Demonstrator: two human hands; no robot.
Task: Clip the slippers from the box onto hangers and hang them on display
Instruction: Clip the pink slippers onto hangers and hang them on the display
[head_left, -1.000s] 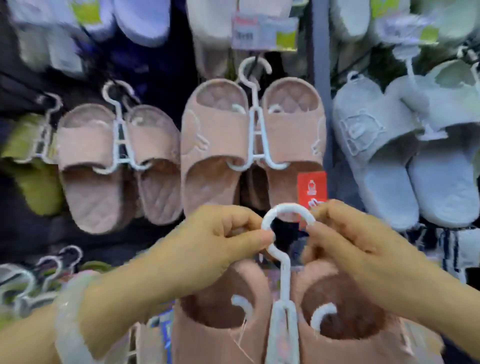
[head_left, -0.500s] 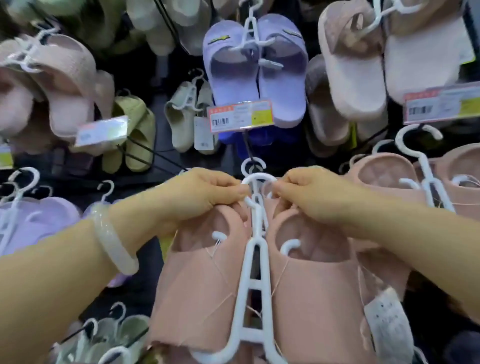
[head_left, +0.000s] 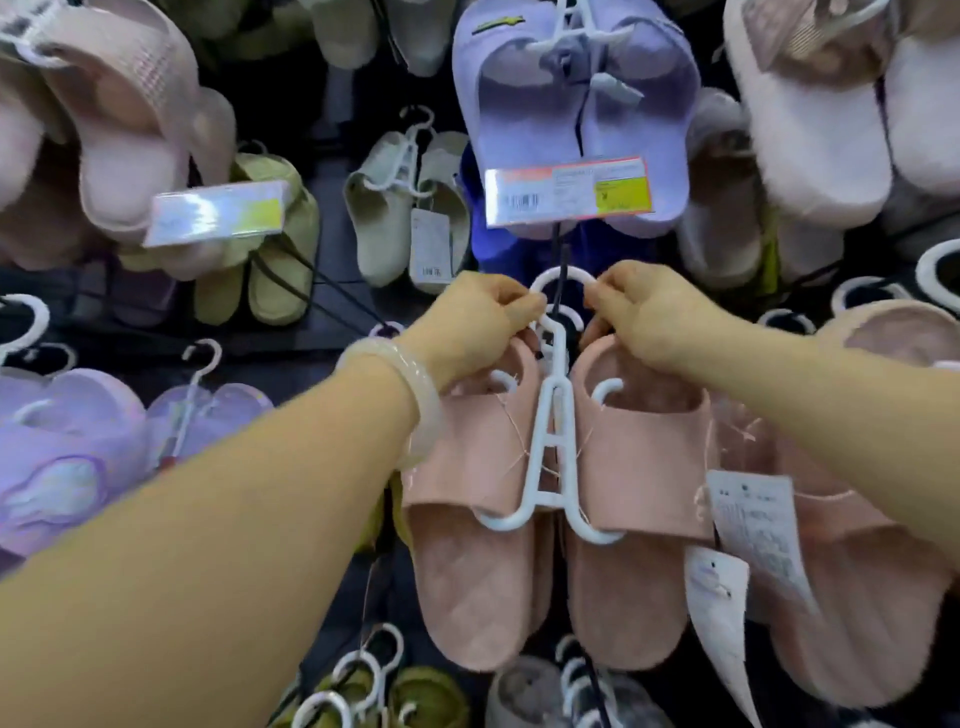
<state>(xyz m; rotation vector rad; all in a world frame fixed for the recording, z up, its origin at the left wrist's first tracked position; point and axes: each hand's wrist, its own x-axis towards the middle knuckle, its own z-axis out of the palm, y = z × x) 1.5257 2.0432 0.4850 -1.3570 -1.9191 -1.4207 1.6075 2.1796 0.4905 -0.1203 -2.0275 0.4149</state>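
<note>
Pink slippers (head_left: 561, 519) front and centre, salmon-ish, with a quilted diamond pattern on the footbeds. Clipped on a plain white hanger (head_left: 555, 447). Pale milky-white bangle (head_left: 410, 395) on the left wrist. Lavender slippers (head_left: 576, 114) up top with a tiny yellow mark on one strap, plus a price label (head_left: 569, 189) in white with an orange-red edge and a yellow patch. Olive-green pair (head_left: 275, 249) to the left, greyish-beige pair (head_left: 405, 208) next to it. Fluffy pale pink ones (head_left: 124, 130) far left. Lilac pair (head_left: 67, 457) lower left with a light shape outlined in purple. White paper tags (head_left: 753, 525) with dark print on the right.
</note>
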